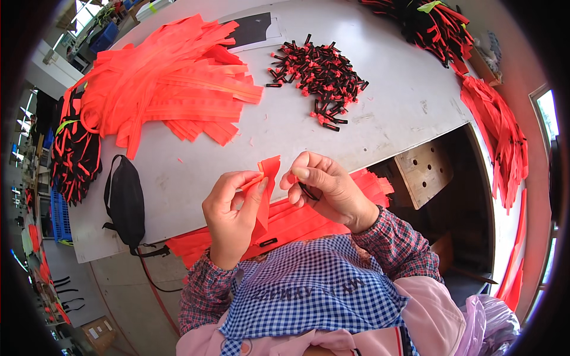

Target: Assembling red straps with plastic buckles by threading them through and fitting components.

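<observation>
My left hand is closed, pinching the end of a bright orange zipper tape between thumb and fingers, with the rest of the tape hanging toward my lap. Just to its right, apart from the tape, my right hand pinches a small zipper slider with a black pull; the slider itself is mostly hidden by the fingers. More orange zipper tapes lie across my lap, and one black pull shows on them. On the table beyond sits a heap of black and orange zipper pulls.
A large pile of orange tapes covers the table's far left. A black pouch lies at the left edge. Black and orange bundles hang at left, with orange strips at right. An open compartment holds a wooden board with holes.
</observation>
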Motion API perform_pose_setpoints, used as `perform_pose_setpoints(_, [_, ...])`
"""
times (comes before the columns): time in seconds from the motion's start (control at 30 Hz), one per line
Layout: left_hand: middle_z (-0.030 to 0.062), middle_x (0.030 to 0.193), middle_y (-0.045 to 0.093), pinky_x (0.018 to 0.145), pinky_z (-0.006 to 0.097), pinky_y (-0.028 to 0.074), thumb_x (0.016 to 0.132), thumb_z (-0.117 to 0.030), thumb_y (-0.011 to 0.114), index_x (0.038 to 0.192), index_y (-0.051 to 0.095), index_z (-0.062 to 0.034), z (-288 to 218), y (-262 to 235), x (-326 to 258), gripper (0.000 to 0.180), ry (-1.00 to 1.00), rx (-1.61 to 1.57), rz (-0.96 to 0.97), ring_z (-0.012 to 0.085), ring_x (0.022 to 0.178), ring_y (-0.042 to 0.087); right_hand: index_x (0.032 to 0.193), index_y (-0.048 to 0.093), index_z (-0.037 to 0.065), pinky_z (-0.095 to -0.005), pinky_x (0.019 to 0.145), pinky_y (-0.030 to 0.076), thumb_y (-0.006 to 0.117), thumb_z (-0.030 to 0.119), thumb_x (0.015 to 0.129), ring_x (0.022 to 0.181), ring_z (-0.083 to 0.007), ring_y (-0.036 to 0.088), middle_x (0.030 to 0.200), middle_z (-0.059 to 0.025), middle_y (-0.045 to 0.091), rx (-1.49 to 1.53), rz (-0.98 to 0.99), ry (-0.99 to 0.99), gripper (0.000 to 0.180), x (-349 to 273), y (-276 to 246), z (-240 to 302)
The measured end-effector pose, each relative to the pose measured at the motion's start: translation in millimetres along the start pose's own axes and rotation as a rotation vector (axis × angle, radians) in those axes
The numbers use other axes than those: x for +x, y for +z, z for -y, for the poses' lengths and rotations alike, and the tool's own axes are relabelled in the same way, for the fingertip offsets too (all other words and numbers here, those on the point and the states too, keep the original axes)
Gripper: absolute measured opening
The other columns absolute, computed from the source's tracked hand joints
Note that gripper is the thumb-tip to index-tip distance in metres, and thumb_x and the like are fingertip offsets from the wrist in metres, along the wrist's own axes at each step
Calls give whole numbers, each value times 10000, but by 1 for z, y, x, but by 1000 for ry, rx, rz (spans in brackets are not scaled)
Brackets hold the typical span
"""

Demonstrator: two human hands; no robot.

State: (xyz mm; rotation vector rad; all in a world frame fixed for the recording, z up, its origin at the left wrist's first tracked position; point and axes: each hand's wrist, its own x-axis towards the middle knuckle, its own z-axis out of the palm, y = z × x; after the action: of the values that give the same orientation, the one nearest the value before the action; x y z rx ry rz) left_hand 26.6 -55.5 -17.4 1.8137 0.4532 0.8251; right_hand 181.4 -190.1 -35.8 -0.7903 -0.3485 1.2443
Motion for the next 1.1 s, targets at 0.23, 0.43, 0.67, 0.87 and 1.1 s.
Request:
perform_pose_setpoints(0.23, [105,990,694,697,276,580,875,38,724,1050,699,15,-8,2,-3,179,139,162,46,176,844,689,1110,632,-5,-298,889,578,708,-19,914,970,-178,710,1050,-103,713,-858,-55,-594,211,-8,32,11])
perform_pose_setpoints(0.43, [107,983,696,684,281,576,851,54,737,1044,707,12,-8,3,-5,200,173,166,36,187,831,694,1145,650,12,-309,801,600,756,-4,862,926,-206,731,1078,-107,732,-1264,-9,-835,303,-8,36,17])
perform_pose_setpoints(0.67, [114,961,695,645,298,580,834,69,735,1025,708,10,-11,1,-4,202,249,271,43,212,802,703,1149,664,11,-336,778,599,772,33,834,910,-244,727,1050,-107,733,-1515,69,-982,334,-10,38,27])
perform_pose_setpoints(0.87, [117,943,693,639,300,575,828,67,734,1003,704,14,-11,2,-6,186,298,404,68,234,785,709,1146,663,0,-347,782,595,771,64,821,912,-247,718,1030,-101,728,-1740,198,-1010,348,-9,39,34])
perform_pose_setpoints(1.1, [108,1014,699,724,281,589,876,64,705,1054,699,24,-9,-6,-4,182,93,10,167,182,872,707,1164,678,9,-328,810,582,787,121,855,928,-215,711,1053,-102,723,-1208,142,-617,346,-19,34,31])
